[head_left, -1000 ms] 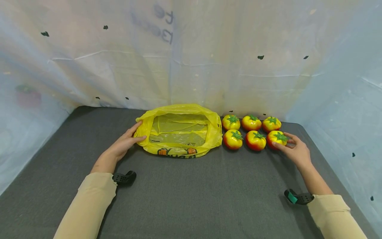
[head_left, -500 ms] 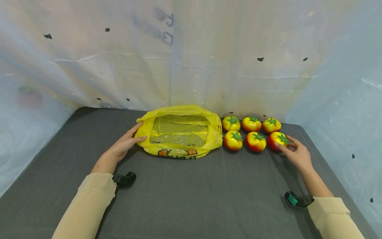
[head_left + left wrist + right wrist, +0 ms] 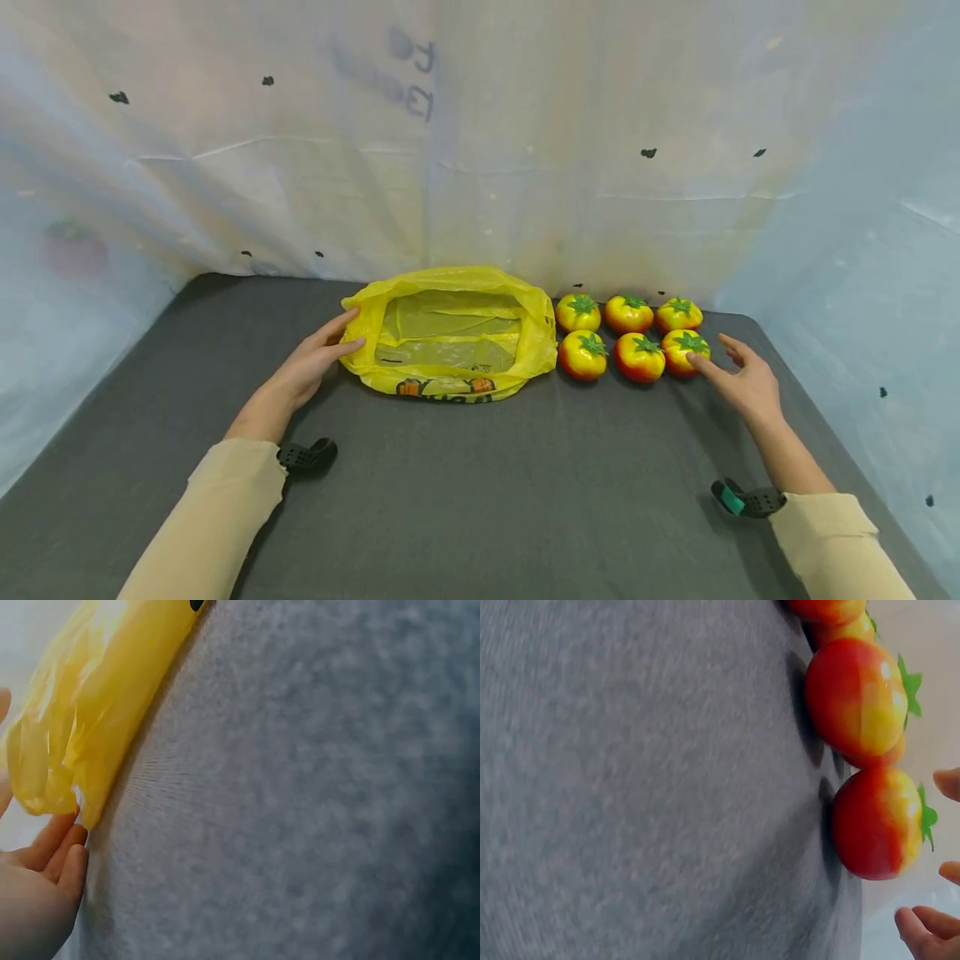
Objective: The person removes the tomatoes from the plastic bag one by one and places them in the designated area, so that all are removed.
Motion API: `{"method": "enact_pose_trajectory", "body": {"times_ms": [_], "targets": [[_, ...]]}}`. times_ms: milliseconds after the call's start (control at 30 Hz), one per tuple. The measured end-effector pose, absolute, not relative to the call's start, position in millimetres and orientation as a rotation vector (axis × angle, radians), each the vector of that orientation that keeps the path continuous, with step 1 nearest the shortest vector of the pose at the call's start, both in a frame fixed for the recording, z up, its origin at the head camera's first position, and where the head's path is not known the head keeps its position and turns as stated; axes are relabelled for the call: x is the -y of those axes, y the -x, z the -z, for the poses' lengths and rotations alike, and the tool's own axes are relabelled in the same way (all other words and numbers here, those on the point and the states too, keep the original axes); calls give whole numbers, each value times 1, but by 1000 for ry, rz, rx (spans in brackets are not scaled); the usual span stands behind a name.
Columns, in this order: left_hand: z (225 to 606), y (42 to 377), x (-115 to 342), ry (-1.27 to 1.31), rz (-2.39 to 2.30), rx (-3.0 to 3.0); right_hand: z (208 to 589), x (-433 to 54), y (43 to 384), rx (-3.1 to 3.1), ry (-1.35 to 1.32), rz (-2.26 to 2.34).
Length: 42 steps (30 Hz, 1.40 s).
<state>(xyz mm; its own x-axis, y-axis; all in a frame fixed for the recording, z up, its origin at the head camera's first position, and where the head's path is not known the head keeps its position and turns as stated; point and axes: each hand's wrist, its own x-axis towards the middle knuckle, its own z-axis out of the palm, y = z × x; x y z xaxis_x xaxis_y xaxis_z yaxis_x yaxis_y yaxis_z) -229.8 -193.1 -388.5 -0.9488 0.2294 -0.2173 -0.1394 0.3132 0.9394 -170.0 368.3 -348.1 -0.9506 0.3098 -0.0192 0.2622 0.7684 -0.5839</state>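
A yellow plastic bag lies on the dark table with its mouth spread wide. My left hand touches its left end, thumb and fingers extended along the rim; the left wrist view shows fingertips against the bag's lower edge. To the bag's right, several red-and-yellow tomatoes with green star-shaped tops stand in two rows. My right hand is at the front right tomato, fingers spread and holding nothing. In the right wrist view, a gap shows between the fingertips and that tomato.
A dark grey cloth covers the table. Pale plastic sheeting hangs behind and along both sides. Dark bands with small modules sit on both wrists. The back row of tomatoes stands close to the rear sheet.
The right hand's fingers have come away from the front right tomato, which sits slightly further left and nearer its neighbour. The left hand stays at the bag. The head view has shifted slightly.
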Motion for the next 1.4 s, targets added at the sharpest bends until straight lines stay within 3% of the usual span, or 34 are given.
{"method": "enact_pose_trajectory", "body": {"times_ms": [533,900,1400], "targets": [[360,210,174,33,-1597,-2792,337,-318,177,2552,259,-996],[367,200,165,-179,-1299,-3190,340,-283,182,2462,43,-1030],[361,192,163,-519,-765,-3299,345,-242,188,2538,-224,-1048]]}}
